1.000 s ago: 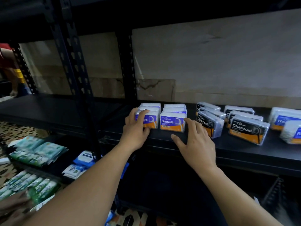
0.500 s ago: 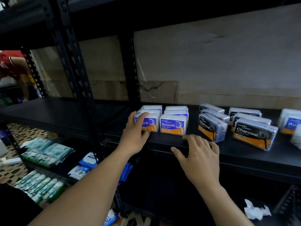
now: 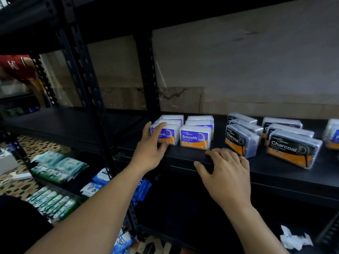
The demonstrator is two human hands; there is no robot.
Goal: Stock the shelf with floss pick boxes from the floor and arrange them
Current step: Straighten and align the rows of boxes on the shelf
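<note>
On the shelf stand six Smooth boxes and six Charcoal boxes.

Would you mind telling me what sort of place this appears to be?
Probably a shop stockroom: black metal shelving, rows of Smooth floss pick boxes and Charcoal boxes, green packets lower down.

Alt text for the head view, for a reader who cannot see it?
A person's left hand presses on the front-left Smooth floss pick box on a black metal shelf, while the right hand rests on the shelf's front edge. Smooth boxes stand in two short rows, with Charcoal boxes in rows to their right.
</note>
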